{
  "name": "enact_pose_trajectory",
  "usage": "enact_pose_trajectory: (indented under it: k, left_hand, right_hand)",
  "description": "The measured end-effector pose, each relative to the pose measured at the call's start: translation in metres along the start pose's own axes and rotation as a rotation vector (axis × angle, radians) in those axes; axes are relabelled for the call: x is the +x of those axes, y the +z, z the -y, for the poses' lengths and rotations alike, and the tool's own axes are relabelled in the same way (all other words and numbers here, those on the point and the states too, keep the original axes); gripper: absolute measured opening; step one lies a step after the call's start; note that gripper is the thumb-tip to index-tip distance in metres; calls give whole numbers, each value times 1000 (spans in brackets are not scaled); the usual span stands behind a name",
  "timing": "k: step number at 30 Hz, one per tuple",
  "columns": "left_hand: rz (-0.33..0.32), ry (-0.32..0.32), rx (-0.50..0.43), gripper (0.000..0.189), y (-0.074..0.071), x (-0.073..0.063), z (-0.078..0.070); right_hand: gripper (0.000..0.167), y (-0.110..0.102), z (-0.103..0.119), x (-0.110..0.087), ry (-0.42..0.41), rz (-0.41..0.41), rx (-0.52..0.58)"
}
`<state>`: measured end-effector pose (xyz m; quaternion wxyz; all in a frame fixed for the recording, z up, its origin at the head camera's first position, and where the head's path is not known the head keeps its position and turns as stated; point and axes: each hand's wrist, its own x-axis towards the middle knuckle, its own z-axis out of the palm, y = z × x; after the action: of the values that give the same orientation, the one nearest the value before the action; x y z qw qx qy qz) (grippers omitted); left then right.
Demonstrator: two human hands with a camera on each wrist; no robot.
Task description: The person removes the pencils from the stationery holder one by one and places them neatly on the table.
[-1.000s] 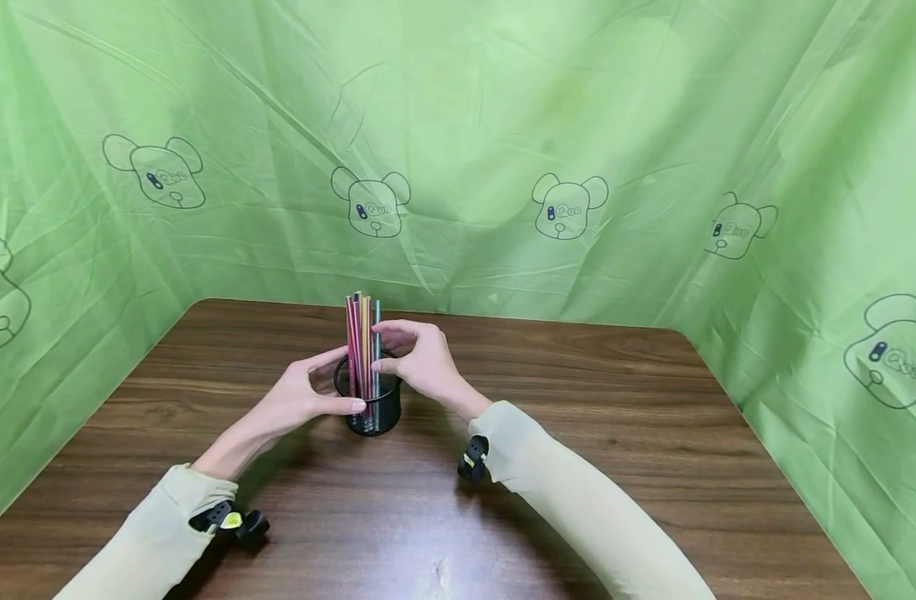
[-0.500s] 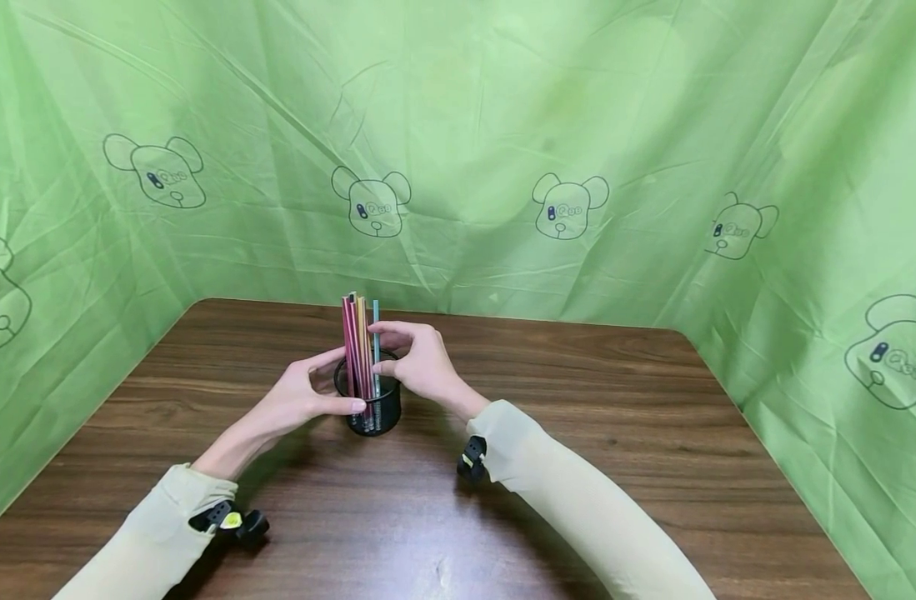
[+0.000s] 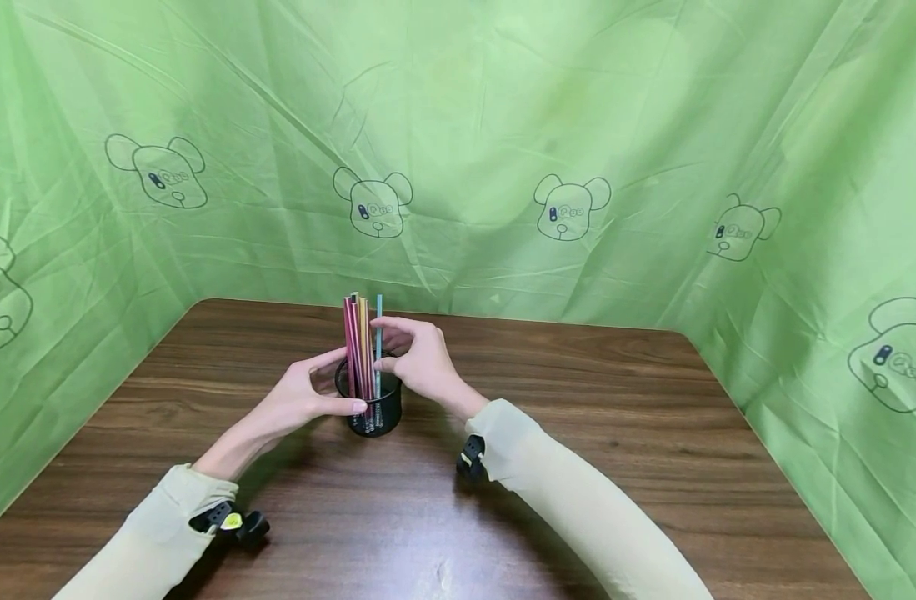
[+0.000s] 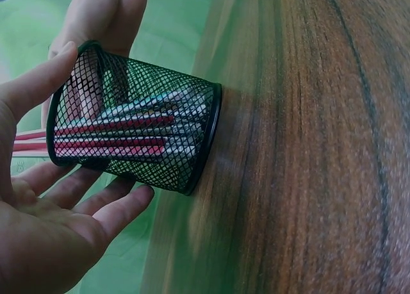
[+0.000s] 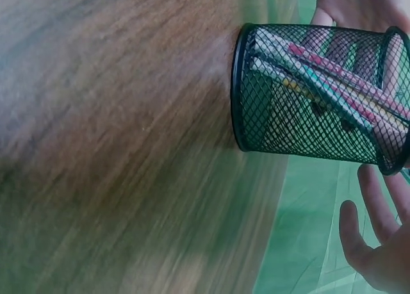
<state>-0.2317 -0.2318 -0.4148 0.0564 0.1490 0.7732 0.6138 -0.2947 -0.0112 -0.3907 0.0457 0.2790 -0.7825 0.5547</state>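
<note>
Upright on the table stands a black mesh pen holder (image 3: 387,415) with several pencils (image 3: 356,350) in pink, yellow and dark stripes leaning to its left side. My left hand (image 3: 296,397) grips the holder, thumb over the near rim and fingers round the far side. In the left wrist view, fingertips press the mesh (image 4: 138,137). My right hand (image 3: 425,360) pinches a light blue pencil (image 3: 379,306) between thumb and fingers, above the rim at the right. Its lower end still sits inside the holder. Through the mesh (image 5: 327,127) in the right wrist view, the pencils' lower ends show.
The brown wood-grain table (image 3: 578,433) extends on all sides of the holder. A green cloth (image 3: 465,125) with printed bear heads hangs behind and beside it. Black wrist cameras (image 3: 232,523) sit at both cuffs.
The light blue pencil has shifted slightly up and to the right, apart from the other pencils, with my right fingers on it. My left hand and the holder stay put.
</note>
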Motion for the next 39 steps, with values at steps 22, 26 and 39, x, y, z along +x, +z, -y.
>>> enact_pose_trajectory:
  k: [22,26,39]
  left_hand:
    - [13,15,-25,91,0,-1,0]
    - [7,11,-24,90,-1,-1,0]
    - [3,8,-11,91,0,-3,-2]
  right_hand:
    - [62,-27,12,8,29,-41,72]
    - [62,-34,20,12,20,-57,77]
    - [62,-61,50,22,-15,-108,113]
